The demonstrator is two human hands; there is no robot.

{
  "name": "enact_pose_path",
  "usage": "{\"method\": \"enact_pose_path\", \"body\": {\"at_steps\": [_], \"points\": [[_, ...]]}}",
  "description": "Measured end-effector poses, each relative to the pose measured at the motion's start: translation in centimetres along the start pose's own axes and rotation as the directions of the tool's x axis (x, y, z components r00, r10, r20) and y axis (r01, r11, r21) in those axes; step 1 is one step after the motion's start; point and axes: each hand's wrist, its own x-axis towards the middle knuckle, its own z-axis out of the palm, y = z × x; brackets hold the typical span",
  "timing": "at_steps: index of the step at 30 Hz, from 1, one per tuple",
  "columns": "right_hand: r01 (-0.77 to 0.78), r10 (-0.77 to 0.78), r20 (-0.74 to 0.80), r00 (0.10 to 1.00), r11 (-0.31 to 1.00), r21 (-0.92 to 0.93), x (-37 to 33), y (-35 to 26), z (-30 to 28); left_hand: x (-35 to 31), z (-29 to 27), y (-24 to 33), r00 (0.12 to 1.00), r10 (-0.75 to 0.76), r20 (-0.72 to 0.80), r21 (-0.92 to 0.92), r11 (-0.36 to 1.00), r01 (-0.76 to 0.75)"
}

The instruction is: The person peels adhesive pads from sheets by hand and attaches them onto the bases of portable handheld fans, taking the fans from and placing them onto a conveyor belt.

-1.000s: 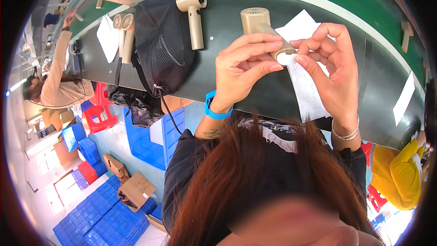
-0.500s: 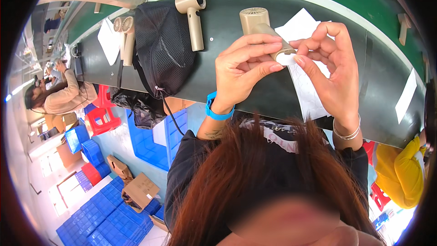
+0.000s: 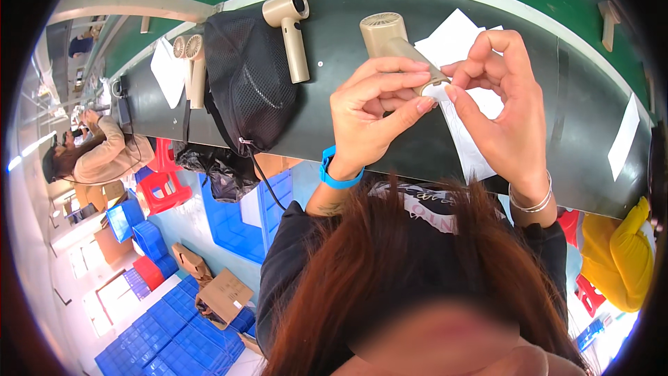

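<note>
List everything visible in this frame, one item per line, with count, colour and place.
held hair dryer: 1, beige, over the belt, between both hands
hair dryer on belt: 1, beige, left of the held one
small fans: 2, beige, far left on belt
mesh bag: 1, black, at belt edge
paper sheets: several, white, on belt
conveyor belt: 1, dark with green border
crates: many, blue, on floor
stool: 1, red, by a seated co-worker
left hand: grips dryer handle, blue wristband
right hand: pinches handle end, silver bangles
</note>
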Motion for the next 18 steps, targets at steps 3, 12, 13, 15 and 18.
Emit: {"method": "enact_pose_path", "body": {"at_steps": [3, 12, 13, 15, 18], "points": [[0.028, -0.028, -0.026, 0.999, 0.999, -0.029, 0.0, 0.1, 0.0, 0.0, 0.1, -0.2, 1.0, 0.005, 0.004, 0.006, 1.0, -0.005], [0.048, -0.027, 0.054, 0.998, 0.905, -0.423, 0.2, -0.4, -0.5, -0.1, 0.0, -0.5, 0.999, 0.018, -0.044, 0.026, 1.0, -0.017], [0.132, -0.13, 0.04, 0.991, 0.851, -0.508, 0.2, 0.0, -0.6, -0.1, 0.0, -0.4, 0.999, 0.023, -0.043, 0.024, 0.999, -0.022], [0.012, -0.002, 0.033, 0.999, 0.958, -0.288, 1.1, 1.2, -1.1, -0.1, -0.1, -0.1, 0.995, 0.068, -0.071, 0.016, 0.998, -0.067], [-0.365, 0.263, 0.455, 0.851, 0.919, 0.151, 1.7, 3.6, -2.3, 0.0, -0.7, -0.1, 0.996, 0.074, 0.044, -0.113, 0.991, -0.069]]}}
